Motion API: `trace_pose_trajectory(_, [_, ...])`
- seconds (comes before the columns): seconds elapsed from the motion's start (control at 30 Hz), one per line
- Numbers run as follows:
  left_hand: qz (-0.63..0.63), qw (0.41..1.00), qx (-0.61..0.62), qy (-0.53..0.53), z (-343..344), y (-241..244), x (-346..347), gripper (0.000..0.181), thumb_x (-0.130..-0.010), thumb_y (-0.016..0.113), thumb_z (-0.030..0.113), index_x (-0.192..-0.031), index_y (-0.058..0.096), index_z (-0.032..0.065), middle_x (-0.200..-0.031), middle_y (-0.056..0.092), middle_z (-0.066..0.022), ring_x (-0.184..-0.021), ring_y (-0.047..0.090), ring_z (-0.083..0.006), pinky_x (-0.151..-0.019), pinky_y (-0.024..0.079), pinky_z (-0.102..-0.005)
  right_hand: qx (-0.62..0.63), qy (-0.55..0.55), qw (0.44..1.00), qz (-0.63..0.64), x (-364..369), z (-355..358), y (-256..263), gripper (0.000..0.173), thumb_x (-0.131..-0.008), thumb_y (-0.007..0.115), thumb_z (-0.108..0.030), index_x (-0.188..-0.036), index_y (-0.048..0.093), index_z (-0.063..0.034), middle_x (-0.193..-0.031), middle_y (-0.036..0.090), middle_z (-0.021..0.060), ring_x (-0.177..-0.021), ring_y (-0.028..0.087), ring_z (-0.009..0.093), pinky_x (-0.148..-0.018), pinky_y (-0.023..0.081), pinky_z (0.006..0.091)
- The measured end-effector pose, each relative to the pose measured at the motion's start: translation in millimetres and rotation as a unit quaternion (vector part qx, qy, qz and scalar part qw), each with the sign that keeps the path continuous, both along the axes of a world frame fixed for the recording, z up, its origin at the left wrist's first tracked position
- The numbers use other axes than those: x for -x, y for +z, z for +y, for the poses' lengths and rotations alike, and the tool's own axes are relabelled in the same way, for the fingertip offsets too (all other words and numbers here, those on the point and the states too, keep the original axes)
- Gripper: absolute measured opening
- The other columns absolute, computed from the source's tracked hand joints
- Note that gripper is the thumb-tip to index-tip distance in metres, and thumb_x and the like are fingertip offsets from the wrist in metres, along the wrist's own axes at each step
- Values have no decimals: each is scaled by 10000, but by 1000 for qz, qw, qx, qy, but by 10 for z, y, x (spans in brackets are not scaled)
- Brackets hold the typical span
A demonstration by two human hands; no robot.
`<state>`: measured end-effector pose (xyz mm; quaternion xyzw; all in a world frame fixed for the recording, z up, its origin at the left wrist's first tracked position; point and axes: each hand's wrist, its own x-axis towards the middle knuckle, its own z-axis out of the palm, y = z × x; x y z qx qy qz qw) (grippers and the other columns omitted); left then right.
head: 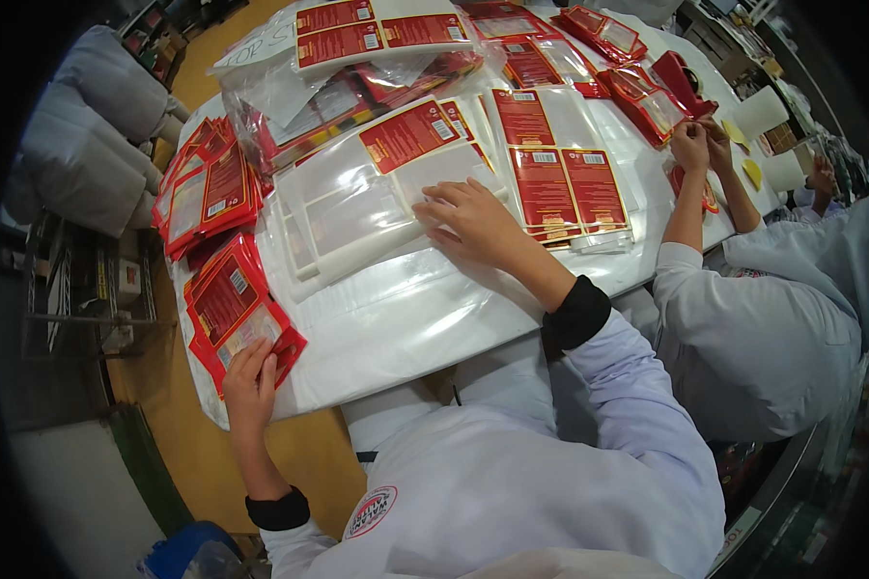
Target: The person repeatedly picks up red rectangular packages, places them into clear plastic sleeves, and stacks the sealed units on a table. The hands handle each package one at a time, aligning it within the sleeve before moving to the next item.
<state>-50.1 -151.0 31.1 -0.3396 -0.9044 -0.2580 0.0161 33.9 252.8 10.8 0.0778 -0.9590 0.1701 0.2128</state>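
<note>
At the table's left corner, my left hand (252, 376) has its fingers and thumb at the near end of a red plastic pouch (226, 297). This pouch has a clear window and lies on top of a small pile of similar pouches. My right hand (471, 224) rests, fingers slightly spread, on a stack of clear plastic sheets (347, 224) with white borders. A red printed label panel (409, 136) shows on the top sheet. Right of that hand lies another stack of sheets with red label panels (543, 181), some bearing barcodes.
Farther left sits a larger heap of red pouches (213, 184). At the back, a clear bag (261, 94) and more label sheets (380, 32) are piled up. To the right, a co-worker's hands (699, 141) are beside a red pouch bundle (644, 105). White covering (405, 333) lines the table.
</note>
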Motion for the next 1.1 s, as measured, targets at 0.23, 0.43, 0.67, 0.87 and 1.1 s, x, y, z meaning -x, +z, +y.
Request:
trace_pose_trajectory(0.23, [91, 988, -105, -73, 464, 292, -400, 231, -829, 639, 7, -1054, 679, -23, -1078, 672, -170, -985, 654, -317, -864, 513, -365, 194, -42, 979, 44, -440, -112, 394, 374, -866, 681, -250, -1213, 615, -127, -1251, 571, 127, -1153, 533, 310, -953, 444, 413])
trace_pose_trajectory(0.43, [0, 972, -72, -223, 1183, 13, -1107, 217, -781, 710, 71, -985, 686, 2, -996, 687, -129, -905, 663, -291, -791, 537, -375, 209, 0, 978, -12, -833, -438, 287, 346, -844, 688, -196, -1173, 642, -101, -1194, 620, 100, -1120, 577, 307, -990, 424, 476])
trace_pose_trajectory(0.67, [-64, 950, -141, -272, 1393, 199, -906, 246, -779, 735, 137, -983, 691, 7, -974, 692, -137, -860, 671, -291, -756, 539, -356, -44, 38, 985, -160, -971, -701, -97, 572, -889, 560, -466, -1396, 468, -217, -1520, 336, 72, -1411, 290, 313, -1081, 231, 637])
trace_pose_trajectory(0.87, [-6, 968, -192, -163, 2215, 203, 208, 261, -860, 668, 189, -1068, 683, 31, -1101, 658, -148, -1034, 634, -303, -893, 487, -354, -66, 53, 987, -139, -849, -633, -123, 576, -880, 559, -502, -1367, 503, -198, -1475, 401, 82, -1393, 323, 306, -1071, 254, 638])
trace_pose_trajectory(1.1, [73, 976, -27, -205, 2970, -405, 1145, 465, -843, 668, 373, -1165, 653, 38, -1226, 615, -170, -1146, 571, -325, -971, 451, -388, -54, 30, 997, -49, -221, -382, -10, 847, -739, 644, -651, -1395, 444, -153, -1476, 365, 173, -1376, 329, 384, -1080, 248, 621])
